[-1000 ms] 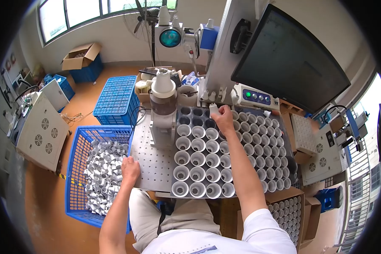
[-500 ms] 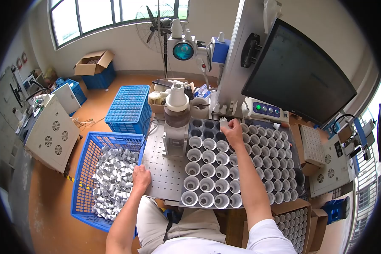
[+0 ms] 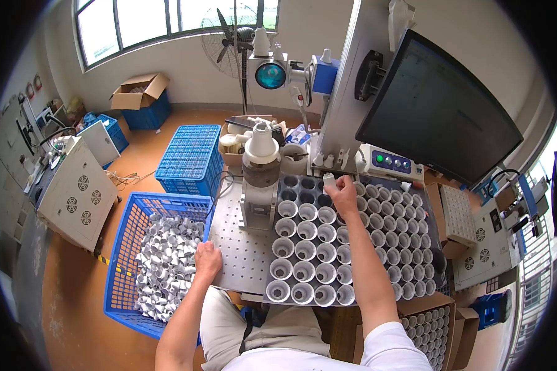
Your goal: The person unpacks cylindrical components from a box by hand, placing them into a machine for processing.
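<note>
Far L of the cup tray (image 3: 438, 253), the blue basket (image 3: 121, 260) held a pile of small white parts (image 3: 167, 266); btwn basket and tray, the L hand (image 3: 208, 258) sat w/ fingers curled in tight at the perf. plate (image 3: 234, 269), contents can't tell. The white cone (image 3: 262, 146) stood upright just L of the tray's back end. Over the tray's back rows, near the dark cups (image 3: 306, 198), the R hand (image 3: 345, 193) pinched a white piece (image 3: 329, 180), w/ the monitor (image 3: 439, 105) up behind the tray, to the R.
</note>
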### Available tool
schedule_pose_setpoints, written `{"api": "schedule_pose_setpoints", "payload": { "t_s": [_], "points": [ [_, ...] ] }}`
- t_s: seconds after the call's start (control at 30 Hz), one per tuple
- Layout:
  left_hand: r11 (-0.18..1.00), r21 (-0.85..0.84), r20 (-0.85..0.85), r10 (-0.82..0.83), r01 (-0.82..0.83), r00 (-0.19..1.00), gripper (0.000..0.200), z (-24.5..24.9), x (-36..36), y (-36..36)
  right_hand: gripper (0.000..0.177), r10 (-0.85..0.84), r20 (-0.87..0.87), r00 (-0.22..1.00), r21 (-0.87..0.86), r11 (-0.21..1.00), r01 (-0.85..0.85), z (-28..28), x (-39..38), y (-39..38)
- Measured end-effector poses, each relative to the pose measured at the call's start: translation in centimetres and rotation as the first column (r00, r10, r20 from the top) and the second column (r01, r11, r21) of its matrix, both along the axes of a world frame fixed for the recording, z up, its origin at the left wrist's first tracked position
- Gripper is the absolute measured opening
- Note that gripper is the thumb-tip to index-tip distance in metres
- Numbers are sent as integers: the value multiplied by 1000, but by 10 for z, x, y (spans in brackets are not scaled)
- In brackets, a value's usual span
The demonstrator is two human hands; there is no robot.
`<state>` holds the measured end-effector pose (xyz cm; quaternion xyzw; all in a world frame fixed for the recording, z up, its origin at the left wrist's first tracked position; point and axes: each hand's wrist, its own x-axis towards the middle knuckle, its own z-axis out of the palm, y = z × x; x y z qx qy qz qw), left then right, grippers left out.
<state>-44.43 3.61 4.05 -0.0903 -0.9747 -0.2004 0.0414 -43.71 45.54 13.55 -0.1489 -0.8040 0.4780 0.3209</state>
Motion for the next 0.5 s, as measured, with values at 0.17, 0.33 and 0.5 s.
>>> {"api": "schedule_pose_setpoints", "payload": {
  "t_s": [0.17,0.33,0.5],
  "points": [
    [1000,2,-8,-2,2,1000,21,2,1,0,28,3,-3,1000,-10,1000,-3,1,0,0],
    [1000,-5,3,0,0,1000,21,2,1,0,28,14,5,1000,-20,1000,-14,-2,0,1],
    [1000,-5,-5,-7,7,1000,21,2,1,0,30,18,15,1000,-19,1000,-18,-2,0,2]
  ]
}}
